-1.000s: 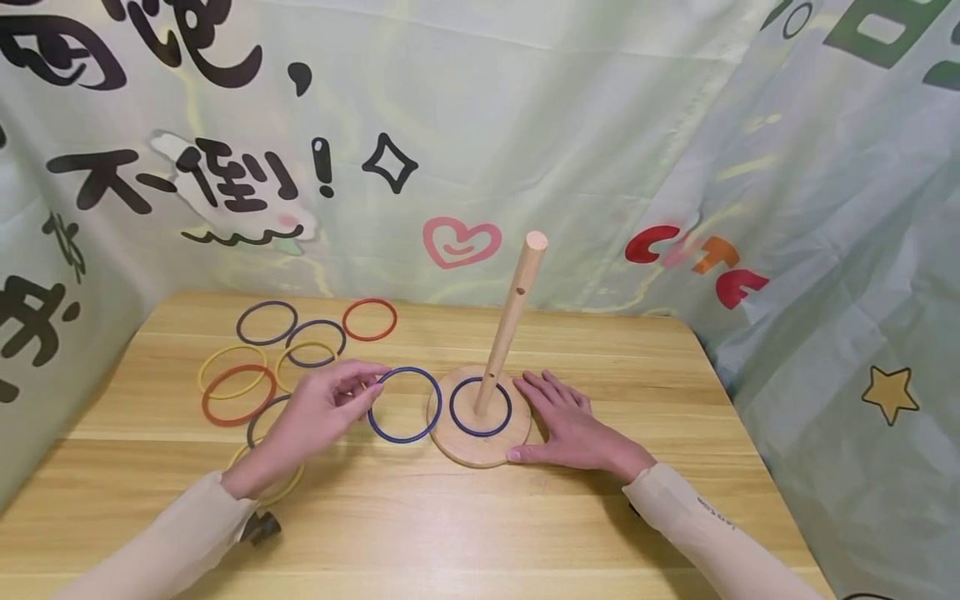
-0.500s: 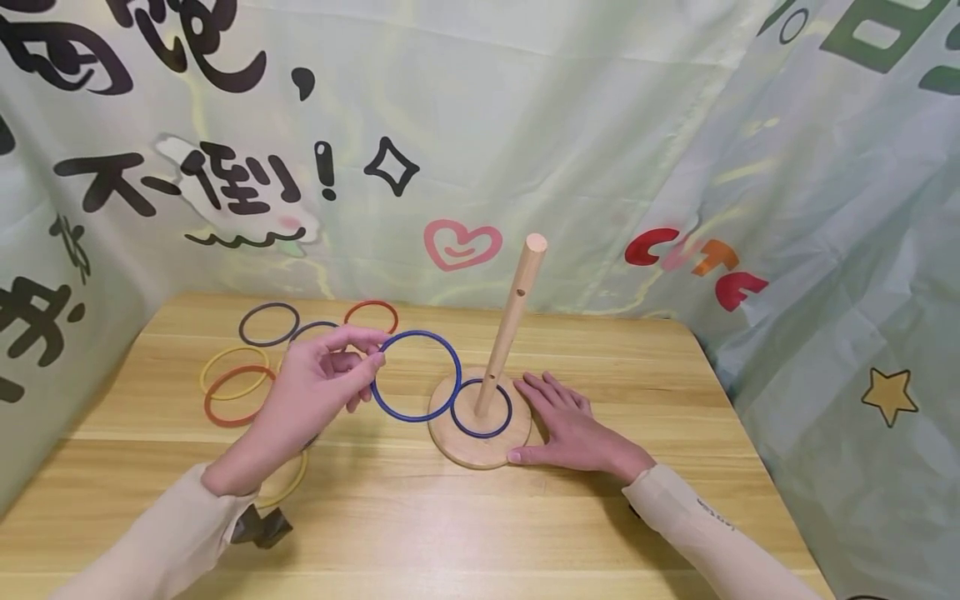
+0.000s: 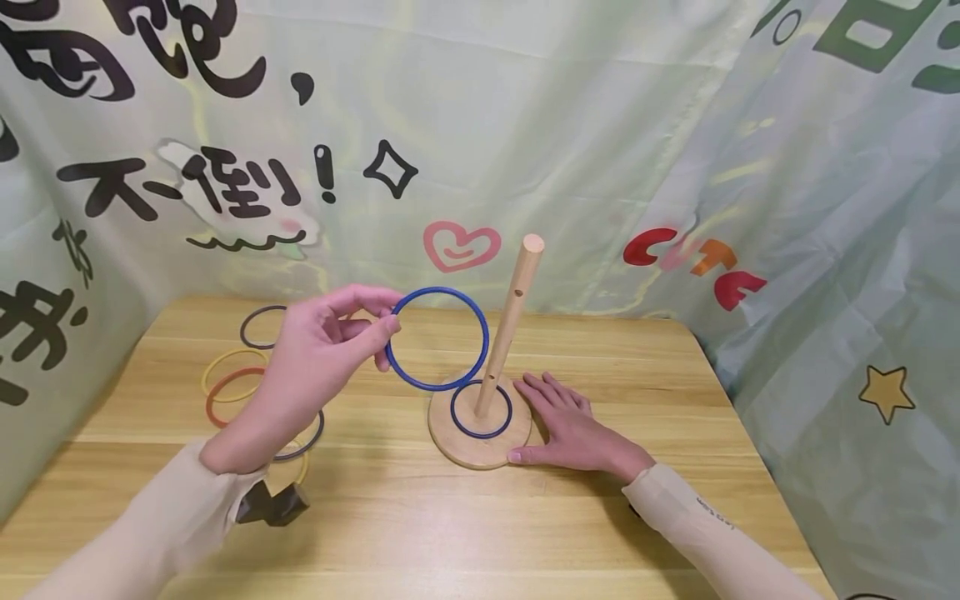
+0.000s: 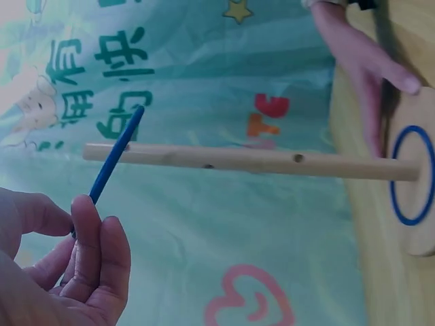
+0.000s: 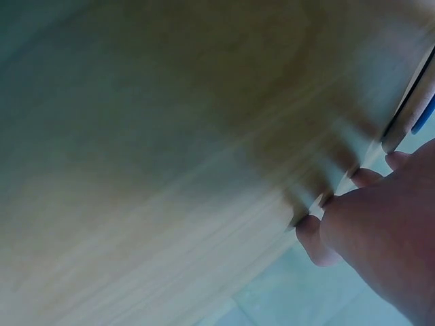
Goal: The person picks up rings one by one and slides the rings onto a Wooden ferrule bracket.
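Between thumb and fingers, my left hand [image 3: 322, 350] pinches the left side of a blue ring [image 3: 487, 335]. That ring is raised and tilted, just left of a wooden post [image 3: 513, 317]; the left wrist view shows it nearly edge-on beside the post's top end [image 4: 95, 151]. The post rises from a round wooden base [image 3: 450, 440]. Around its foot, a second blue ring [image 3: 482, 437] lies flat on the base. My right hand [image 3: 570, 433] rests at the base's right edge with fingers spread; in the right wrist view the hand [image 5: 380, 231] is partly cut off.
Left of the base lie several loose rings, partly hidden by my left arm: a dark blue ring [image 3: 243, 327], a yellow ring [image 3: 213, 362], a red ring [image 3: 212, 400] and others. A printed cloth [image 3: 585, 150] hangs behind and beside the wooden table [image 3: 465, 533].
My left hand has lifted the blue ring up from the table and carried it right, closer to the post. The right hand has stayed at the base.
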{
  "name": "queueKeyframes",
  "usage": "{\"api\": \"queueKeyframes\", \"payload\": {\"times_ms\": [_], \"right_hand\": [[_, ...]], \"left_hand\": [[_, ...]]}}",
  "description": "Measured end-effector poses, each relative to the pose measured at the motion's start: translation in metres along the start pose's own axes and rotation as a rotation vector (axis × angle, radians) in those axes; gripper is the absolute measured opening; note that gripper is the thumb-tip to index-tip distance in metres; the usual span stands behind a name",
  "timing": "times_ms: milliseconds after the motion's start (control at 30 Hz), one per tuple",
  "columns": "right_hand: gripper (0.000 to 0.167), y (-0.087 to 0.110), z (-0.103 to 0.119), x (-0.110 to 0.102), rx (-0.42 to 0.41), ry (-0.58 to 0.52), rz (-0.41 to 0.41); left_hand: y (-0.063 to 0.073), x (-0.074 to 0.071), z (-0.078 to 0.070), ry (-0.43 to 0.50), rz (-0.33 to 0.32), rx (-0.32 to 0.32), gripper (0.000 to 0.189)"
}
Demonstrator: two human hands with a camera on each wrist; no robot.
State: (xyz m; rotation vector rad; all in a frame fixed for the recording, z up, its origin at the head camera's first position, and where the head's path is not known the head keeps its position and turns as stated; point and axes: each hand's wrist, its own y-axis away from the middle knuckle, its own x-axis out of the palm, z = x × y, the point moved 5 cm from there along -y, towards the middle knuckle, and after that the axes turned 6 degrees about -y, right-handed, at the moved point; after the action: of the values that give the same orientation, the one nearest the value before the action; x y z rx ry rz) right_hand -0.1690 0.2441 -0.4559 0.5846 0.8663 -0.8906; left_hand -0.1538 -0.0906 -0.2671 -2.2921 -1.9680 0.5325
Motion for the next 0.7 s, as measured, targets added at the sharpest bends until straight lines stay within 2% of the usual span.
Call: {"api": "queueKeyframes", "payload": {"times_ms": [167,400,700], "right_hand": [[0.111,0.0,-0.001,0.0,-0.006,0.01,0.0],[0.113,0.0,-0.001,0.0,0.011,-0.002,0.012],[0.113,0.001,-0.001,0.001,0.02,-0.019,0.014]], "left_hand": [[-0.009,0.005,-0.016,0.053,0.007,0.016,0.022],[-0.024,0.012,-0.03,0.102,0.007,0.02,0.022],[-0.044,0.028,-0.054,0.236,0.03,0.106,0.023]]}}
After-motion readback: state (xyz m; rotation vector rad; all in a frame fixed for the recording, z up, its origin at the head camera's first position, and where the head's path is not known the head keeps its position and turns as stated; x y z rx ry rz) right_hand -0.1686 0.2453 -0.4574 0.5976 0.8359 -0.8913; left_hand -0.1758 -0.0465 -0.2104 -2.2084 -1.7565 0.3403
